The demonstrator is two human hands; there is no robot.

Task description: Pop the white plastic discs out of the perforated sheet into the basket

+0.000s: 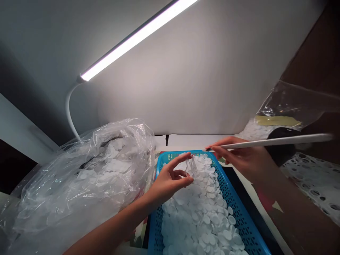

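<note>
The left hand (167, 179) is pinching a small clear piece (190, 167) — thumb and index parted just by its span — above white discs (208, 216) that are filling a blue basket (240, 212). The right hand (240, 156) is gripping a slim white stick (276, 141), fingers closed — its dark tip poking out near the basket's far rim.

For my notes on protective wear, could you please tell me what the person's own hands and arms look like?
The left hand and right hand are ungloved, with slender fingers. Both visible forearms are bare, with no sleeve, watch or bracelet to be seen.
</note>
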